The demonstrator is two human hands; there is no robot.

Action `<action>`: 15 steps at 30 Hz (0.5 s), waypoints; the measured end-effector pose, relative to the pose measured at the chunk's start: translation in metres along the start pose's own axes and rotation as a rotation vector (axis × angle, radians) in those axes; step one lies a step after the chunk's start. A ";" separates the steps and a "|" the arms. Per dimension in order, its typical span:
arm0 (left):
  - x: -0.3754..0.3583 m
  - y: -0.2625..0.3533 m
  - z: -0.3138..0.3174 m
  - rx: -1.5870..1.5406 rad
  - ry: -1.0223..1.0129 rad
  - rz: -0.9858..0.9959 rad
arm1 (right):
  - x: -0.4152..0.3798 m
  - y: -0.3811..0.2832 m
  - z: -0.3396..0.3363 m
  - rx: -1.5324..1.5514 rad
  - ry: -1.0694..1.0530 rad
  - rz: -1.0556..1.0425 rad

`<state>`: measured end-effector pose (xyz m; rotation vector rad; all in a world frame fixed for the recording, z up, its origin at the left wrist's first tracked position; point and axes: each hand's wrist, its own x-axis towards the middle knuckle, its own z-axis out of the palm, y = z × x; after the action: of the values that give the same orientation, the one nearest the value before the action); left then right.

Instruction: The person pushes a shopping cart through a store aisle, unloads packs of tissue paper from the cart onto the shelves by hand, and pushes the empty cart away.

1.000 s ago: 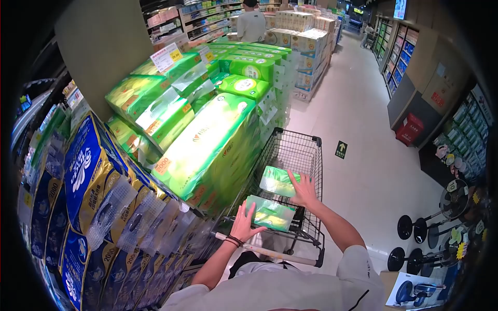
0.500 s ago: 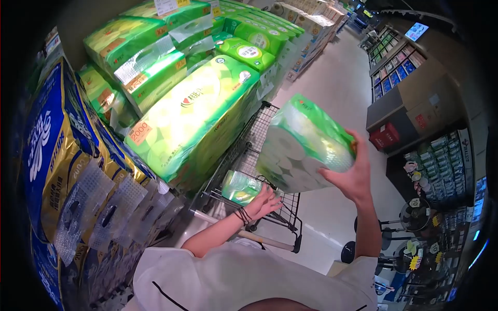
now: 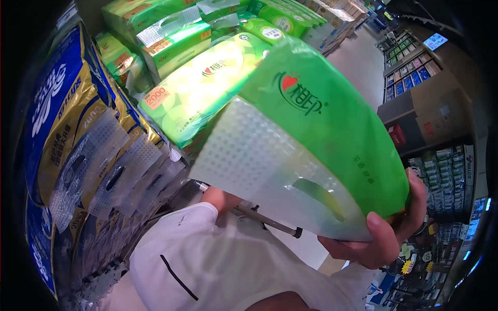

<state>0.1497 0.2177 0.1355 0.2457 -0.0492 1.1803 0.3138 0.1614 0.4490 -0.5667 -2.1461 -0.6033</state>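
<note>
My right hand [image 3: 386, 241] grips the lower edge of a big green pack of toilet rolls [image 3: 321, 129], held up close in front of the camera. The pack has a clear dotted carry handle and a red heart logo, and it fills the middle of the view. My left hand is hidden behind the pack; only its forearm [image 3: 220, 198] shows, reaching towards the shopping cart's handle bar [image 3: 267, 222]. The rest of the cart is hidden by the pack.
Stacked green packs [image 3: 207, 88] and blue-and-gold packs [image 3: 67, 124] crowd the left side at arm's length. A light floor aisle [image 3: 358, 62] runs away at the top right. Shelves of small goods [image 3: 446, 166] stand on the right.
My right hand has brought the green pack from over the cart up close to the camera. My left hand and the pack lying in the cart are now covered.
</note>
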 end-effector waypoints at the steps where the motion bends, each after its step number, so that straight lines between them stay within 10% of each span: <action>1: 0.004 0.012 0.008 0.035 0.003 0.033 | 0.008 -0.001 0.012 -0.047 0.114 -0.096; 8: 0.069 0.106 0.083 0.514 0.083 0.336 | 0.087 -0.029 0.127 -0.091 0.550 -0.300; 15: -0.118 0.031 0.003 0.928 0.602 -0.005 | 0.012 -0.109 0.289 0.317 -0.129 -0.192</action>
<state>0.0758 0.1206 0.1240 0.6856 1.0435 1.1633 0.0738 0.2495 0.2750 -0.2328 -2.3752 -0.3232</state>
